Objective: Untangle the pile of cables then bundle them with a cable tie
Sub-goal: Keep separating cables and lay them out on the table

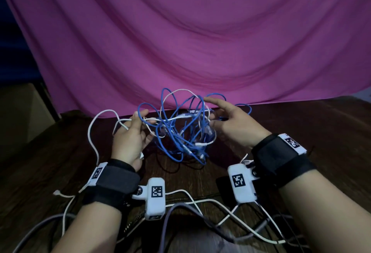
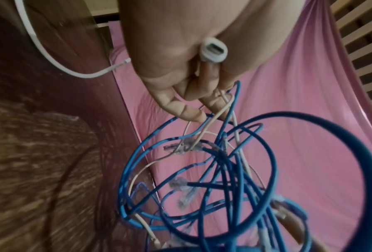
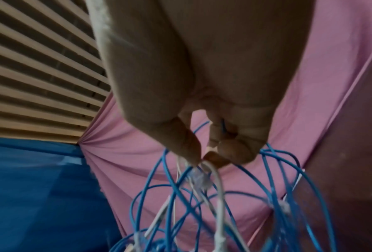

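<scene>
While our left hand point(image 1: 130, 138) pinches white cable point(image 1: 104, 114) strands, our right hand's point(image 1: 233, 126) grip closes thumb and forefinger on the blue-and-white cable tangle point(image 1: 180, 132) above the bench point(image 1: 321, 124).

Blue cables point(image 1: 181, 132) in my tangle: smooth plastic jackets, slight sheen, w/ clear glossy plastic plugs point(image 2: 178, 185). White cables point(image 1: 94, 130) at 9 o'clock: smooth matt plastic; white connector point(image 2: 213, 50) against my left hand point(image 1: 130, 138) looks glossy plastic. Table point(image 1: 311, 124) under it all: dark wood-grain, low sheen. Pink drape point(image 1: 190, 41) at 12 o'clock: soft matt cloth, folds. My wrist straps point(image 1: 279, 158): black woven fabric; camera housings point(image 1: 243, 182) matt white plastic.
</scene>
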Available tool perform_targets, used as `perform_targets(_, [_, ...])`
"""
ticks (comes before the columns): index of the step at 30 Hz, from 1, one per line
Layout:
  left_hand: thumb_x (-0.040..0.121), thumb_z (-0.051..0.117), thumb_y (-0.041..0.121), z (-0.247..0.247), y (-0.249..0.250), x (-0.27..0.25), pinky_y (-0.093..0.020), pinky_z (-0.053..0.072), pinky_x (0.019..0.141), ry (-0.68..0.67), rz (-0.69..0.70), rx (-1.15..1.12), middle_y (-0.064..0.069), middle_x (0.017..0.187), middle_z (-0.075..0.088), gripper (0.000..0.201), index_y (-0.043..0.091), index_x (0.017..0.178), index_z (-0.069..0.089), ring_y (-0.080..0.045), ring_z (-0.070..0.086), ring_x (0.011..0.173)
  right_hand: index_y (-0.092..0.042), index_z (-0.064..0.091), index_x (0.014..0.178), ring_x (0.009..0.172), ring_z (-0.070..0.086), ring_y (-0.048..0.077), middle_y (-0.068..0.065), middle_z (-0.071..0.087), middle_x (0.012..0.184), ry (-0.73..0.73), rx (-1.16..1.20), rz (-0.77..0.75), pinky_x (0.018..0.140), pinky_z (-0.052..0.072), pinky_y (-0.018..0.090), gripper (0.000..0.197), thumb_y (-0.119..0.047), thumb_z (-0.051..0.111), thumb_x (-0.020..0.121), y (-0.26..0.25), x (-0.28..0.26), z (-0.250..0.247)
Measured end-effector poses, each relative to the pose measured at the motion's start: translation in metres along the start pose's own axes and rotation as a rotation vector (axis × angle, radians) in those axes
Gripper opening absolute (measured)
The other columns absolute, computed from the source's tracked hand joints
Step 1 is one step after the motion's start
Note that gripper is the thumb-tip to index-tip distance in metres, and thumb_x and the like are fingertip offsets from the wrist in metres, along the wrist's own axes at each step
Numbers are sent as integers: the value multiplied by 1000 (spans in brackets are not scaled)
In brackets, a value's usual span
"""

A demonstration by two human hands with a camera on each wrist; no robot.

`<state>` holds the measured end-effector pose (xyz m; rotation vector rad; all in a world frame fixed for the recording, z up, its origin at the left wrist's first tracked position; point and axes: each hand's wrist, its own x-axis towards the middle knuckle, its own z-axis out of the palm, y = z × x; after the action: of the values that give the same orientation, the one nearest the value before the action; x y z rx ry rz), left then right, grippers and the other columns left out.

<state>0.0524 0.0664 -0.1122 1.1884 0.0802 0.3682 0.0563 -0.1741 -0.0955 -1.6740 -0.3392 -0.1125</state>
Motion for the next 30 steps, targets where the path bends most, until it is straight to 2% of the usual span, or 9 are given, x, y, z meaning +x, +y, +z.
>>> perform_targets(4, [108,44,35,-3,0,1,-20,56,65,64,0,8,0,86,72,26,21,105,66,-9,70,75,-20,51,138,48,40,10,11,51,77,12,-239,-14,44,34,19,53,9,50,93,-6,1,-13])
perform_targets(7, [109,42,37,-7,1,3,-17,54,59,114,-11,2,3,87,72,28,22,100,64,-6,69,72,-17,52,137,45,41,12,13,47,71,66,-26,58,40,33,19,48,6,59,95,-9,4,-27])
perform_targets(11, [108,43,40,-9,-2,4,-18,54,64,126,-30,12,5,90,74,29,23,108,66,-7,69,78,-4,58,132,61,59,15,10,57,75,63,518,217,52,47,22,40,8,59,94,-18,6,-41])
perform_targets(14, [109,41,42,-10,0,5,-19,53,68,153,-34,12,0,101,73,30,24,115,64,-11,65,85,-6,61,121,96,71,29,14,63,97,80,644,200,75,64,37,28,5,58,95,-24,6,-42])
perform_targets(16, [108,41,42,-8,6,3,-17,54,62,188,32,1,-1,99,73,31,25,111,66,-10,67,89,-11,62,115,107,65,32,13,62,106,109,480,149,87,61,48,19,-5,62,97,-29,3,-37])
perform_targets(19, [107,46,41,3,19,-2,-20,55,62,212,203,14,-3,93,72,29,25,106,70,-10,70,93,-20,66,118,104,69,28,-1,63,122,48,116,21,82,62,51,22,-18,68,96,-44,-4,-23])
perform_targets(23, [102,58,40,23,38,-20,-22,57,57,34,379,232,2,79,77,29,27,87,79,-7,74,75,-31,62,131,104,67,7,-20,60,132,-114,-295,-297,92,58,33,39,-28,73,93,-62,-18,15])
perform_targets(26, [99,64,40,29,44,-34,-22,57,54,-226,349,541,4,73,77,32,25,75,80,-9,73,61,-23,57,138,123,59,8,-10,62,137,-134,-539,-414,106,43,24,51,-24,75,90,-52,-25,45])
perform_targets(30, [98,64,39,26,47,-41,-23,59,62,-328,281,538,0,85,80,27,21,85,80,-15,77,83,-16,73,99,112,63,18,-1,70,116,-53,-671,-358,98,43,33,15,-25,77,88,-34,-18,36])
